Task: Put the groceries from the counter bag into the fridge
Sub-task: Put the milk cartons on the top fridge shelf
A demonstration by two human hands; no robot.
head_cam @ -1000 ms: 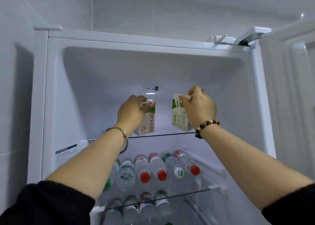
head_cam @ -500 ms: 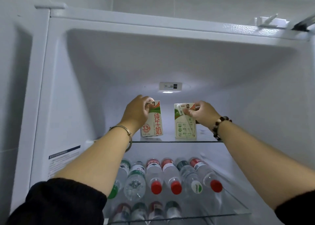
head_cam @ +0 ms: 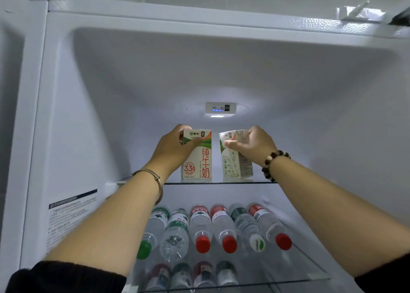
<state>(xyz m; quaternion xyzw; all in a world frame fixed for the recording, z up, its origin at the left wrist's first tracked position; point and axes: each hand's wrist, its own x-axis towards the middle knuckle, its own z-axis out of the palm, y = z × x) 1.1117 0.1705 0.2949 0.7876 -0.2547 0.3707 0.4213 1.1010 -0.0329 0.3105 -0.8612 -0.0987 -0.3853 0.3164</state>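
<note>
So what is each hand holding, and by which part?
Left hand: grip on the top of the left milk carton. Right hand: grip on the top of the right milk carton.

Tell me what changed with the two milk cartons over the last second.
The left hand and right hand set the left carton and right carton onto the top glass shelf; the right one was tilted. Both still grip the tops; bottles below unmoved.

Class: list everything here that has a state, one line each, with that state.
Left carton: upright on top shelf, held by left hand.
Right carton: upright, turned corner-forward, held by right hand.
Fridge light: on.
Water bottles: capped, lying down.
</note>
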